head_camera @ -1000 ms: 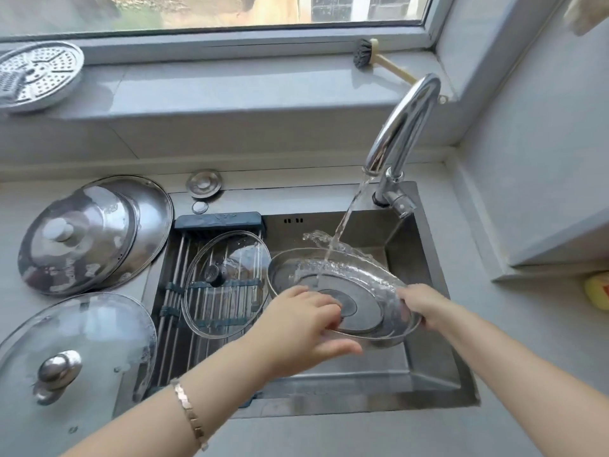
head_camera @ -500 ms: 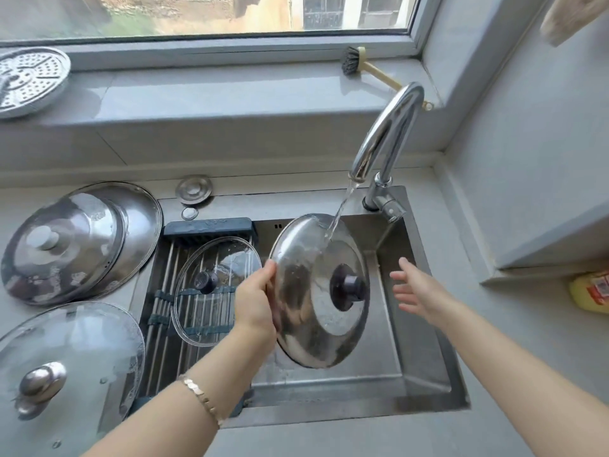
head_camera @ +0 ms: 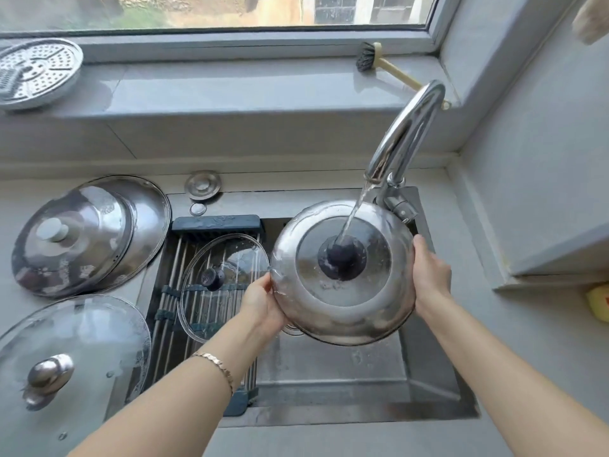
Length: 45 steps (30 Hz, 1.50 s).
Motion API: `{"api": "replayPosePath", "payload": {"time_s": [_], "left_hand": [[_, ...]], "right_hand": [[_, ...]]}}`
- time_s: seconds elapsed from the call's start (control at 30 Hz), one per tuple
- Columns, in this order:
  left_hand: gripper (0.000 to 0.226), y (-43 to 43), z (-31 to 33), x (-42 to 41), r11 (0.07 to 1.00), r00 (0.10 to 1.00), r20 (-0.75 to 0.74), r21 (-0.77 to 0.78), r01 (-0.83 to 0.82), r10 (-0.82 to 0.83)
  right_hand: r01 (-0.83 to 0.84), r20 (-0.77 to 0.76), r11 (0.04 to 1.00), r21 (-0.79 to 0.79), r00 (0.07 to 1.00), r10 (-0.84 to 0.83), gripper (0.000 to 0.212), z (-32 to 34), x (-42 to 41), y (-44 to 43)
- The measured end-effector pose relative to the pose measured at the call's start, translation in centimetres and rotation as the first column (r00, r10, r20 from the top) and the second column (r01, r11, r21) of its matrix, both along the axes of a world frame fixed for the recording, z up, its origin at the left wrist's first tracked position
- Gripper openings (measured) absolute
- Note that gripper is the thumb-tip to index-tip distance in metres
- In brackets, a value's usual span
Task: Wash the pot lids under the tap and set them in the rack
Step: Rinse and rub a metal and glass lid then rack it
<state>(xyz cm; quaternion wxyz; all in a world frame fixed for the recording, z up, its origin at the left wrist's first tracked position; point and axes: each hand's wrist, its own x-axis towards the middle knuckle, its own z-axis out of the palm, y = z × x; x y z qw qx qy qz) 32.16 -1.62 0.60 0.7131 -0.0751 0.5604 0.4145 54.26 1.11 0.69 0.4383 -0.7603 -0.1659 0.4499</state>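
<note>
A steel pot lid (head_camera: 342, 311) with a dark knob faces up over the sink, under the running tap (head_camera: 405, 133). Water lands on the knob. My left hand (head_camera: 263, 301) grips the lid's left rim and my right hand (head_camera: 430, 275) holds its right rim. A glass lid (head_camera: 224, 285) with a dark knob lies on the roll-up rack (head_camera: 171, 311) over the sink's left half.
Two stacked steel lids (head_camera: 89, 235) and a large glass lid (head_camera: 72, 354) lie on the counter at left. A small drain cover (head_camera: 202, 185) sits behind the sink (head_camera: 329, 367). On the windowsill lie a perforated steamer plate (head_camera: 36, 72) and a brush (head_camera: 385, 65).
The steel lid was turned over from underside up to knob up. My right hand let go, then took hold of the right rim again. The view shifted slightly.
</note>
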Motion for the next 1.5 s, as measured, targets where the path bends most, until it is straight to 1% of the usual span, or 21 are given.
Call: {"api": "replayPosePath", "payload": {"time_s": [0.13,0.2,0.3,0.43,0.57,0.67,0.77,0.83,0.9,1.03,1.1,1.2,1.23,1.27,1.3,1.33,1.37,1.4,1.43,1.47,1.5], "left_hand": [[0.041,1.1,-0.7,2.7,0.982,0.993,0.012,-0.146,0.119,-0.118],[0.036,1.5,-1.3,4.2,0.974,0.990,0.007,-0.182,0.138,-0.139],[0.034,1.7,-1.4,5.8,0.963,0.980,0.006,-0.180,0.199,-0.201],[0.036,1.7,-1.7,5.9,0.958,0.976,0.003,-0.192,0.214,-0.218],[0.051,1.4,-2.7,3.6,0.965,0.978,-0.058,-0.185,0.187,-0.201],[0.050,1.5,-2.6,0.8,0.985,0.980,-0.107,-0.052,0.164,-0.169],[0.046,1.6,-1.6,-1.6,0.991,0.961,-0.250,0.027,0.131,-0.120],[0.052,1.9,-0.5,-3.1,0.997,0.912,-0.404,-0.015,0.072,-0.072],[0.062,2.3,0.8,-4.5,0.999,0.862,-0.504,-0.033,0.041,-0.052],[0.048,2.6,3.9,-5.4,0.996,0.725,-0.688,0.054,0.068,-0.012],[0.051,2.3,4.7,-5.8,0.983,0.645,-0.764,0.124,0.136,0.007],[0.049,1.7,4.8,-6.4,0.962,0.566,-0.824,0.168,0.217,0.016],[0.049,1.5,4.8,-6.5,0.960,0.558,-0.830,0.172,0.223,0.019],[0.050,1.4,4.8,-6.5,0.960,0.566,-0.824,0.177,0.218,0.023],[0.051,1.3,4.8,-6.4,0.963,0.584,-0.811,0.177,0.203,0.025],[0.052,1.2,4.7,-6.1,0.967,0.599,-0.801,0.170,0.191,0.022],[0.053,1.2,4.6,-5.8,0.970,0.604,-0.797,0.155,0.188,0.010],[0.053,1.2,4.7,-5.4,0.972,0.601,-0.799,0.133,0.194,-0.010],[0.053,1.3,4.7,-4.8,0.973,0.597,-0.802,0.113,0.200,-0.029],[0.053,1.3,4.8,-4.3,0.974,0.600,-0.799,0.100,0.202,-0.042],[0.053,1.4,4.9,-3.8,0.975,0.608,-0.793,0.091,0.200,-0.050]], "right_hand": [[-0.122,0.282,0.981,0.148,0.956,0.077,0.056,2.0,1.5,1.1],[-0.204,0.409,0.962,0.181,0.905,0.115,0.056,3.0,2.2,1.0],[-0.275,0.489,0.928,0.251,0.864,0.124,0.047,4.1,2.7,0.5],[-0.261,0.498,0.932,0.251,0.861,0.107,0.047,3.7,3.0,-0.6],[-0.180,0.388,0.971,0.158,0.915,0.106,0.044,1.3,3.0,-1.7],[-0.129,0.258,0.990,0.054,0.960,0.111,0.045,-0.8,1.8,-2.6],[-0.131,0.107,0.989,-0.063,0.985,0.137,0.041,-2.2,-0.7,-2.6],[-0.135,0.057,0.982,-0.129,0.988,0.143,0.040,-3.1,-2.5,-2.0],[-0.156,-0.021,0.968,-0.194,0.988,0.155,0.044,-4.2,-4.5,-1.2],[-0.225,-0.306,0.926,-0.304,0.943,0.129,0.064,-5.8,-8.7,0.6],[-0.214,-0.429,0.938,-0.275,0.900,0.080,0.061,-5.9,-10.3,1.6],[-0.115,-0.450,0.970,-0.215,0.893,0.006,0.042,-5.3,-11.5,2.7],[-0.118,-0.440,0.972,-0.202,0.898,0.018,0.041,-5.2,-11.6,2.8],[-0.152,-0.386,0.970,-0.192,0.920,0.067,0.041,-5.1,-11.5,2.7],[-0.219,-0.241,0.956,-0.193,0.955,0.170,0.041,-4.8,-11.3,2.5],[-0.293,-0.033,0.937,-0.189,0.956,0.292,0.040,-4.4,-10.8,2.1],[-0.351,0.156,0.927,-0.129,0.916,0.369,0.038,-3.6,-10.3,1.5],[-0.421,0.258,0.906,-0.042,0.872,0.417,0.035,-2.6,-9.9,0.7],[-0.518,0.305,0.855,0.036,0.820,0.484,0.032,-1.2,-9.7,-0.1],[-0.642,0.338,0.766,0.046,0.731,0.593,0.032,0.2,-9.7,-0.9],[-0.751,0.379,0.660,-0.004,0.610,0.696,0.034,1.0,-9.8,-1.5]]}}
